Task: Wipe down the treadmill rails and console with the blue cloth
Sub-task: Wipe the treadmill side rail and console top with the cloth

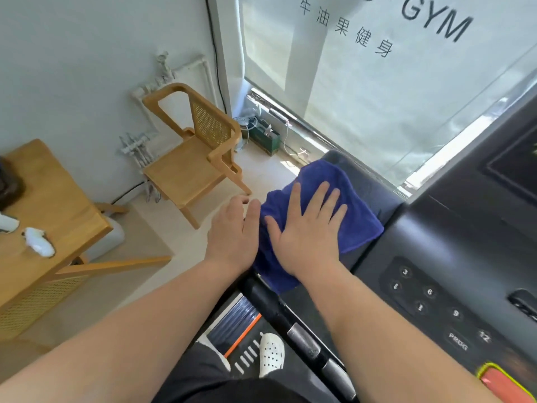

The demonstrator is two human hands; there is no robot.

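pressing the blue cloth (pixel 357 222) flat against the left end of the treadmill console (pixel 453 228), the right hand (pixel 305 237) grips nothing: its fingers (pixel 321 196) lie straight and spread on the fabric. the left hand (pixel 232 231) sits just beside the cloth's left edge, fingers straight and released too, touching the cloth at most along the thumb side. part of the cloth hangs off the console edge, so with only palm pressure holding it, a quick stroke could let it bunch up or slide off to the floor (pixel 174 228). a sweep to the right could drag it over the keypad (pixel 430 301) and press a button, risky while the person stands on the treadmill.
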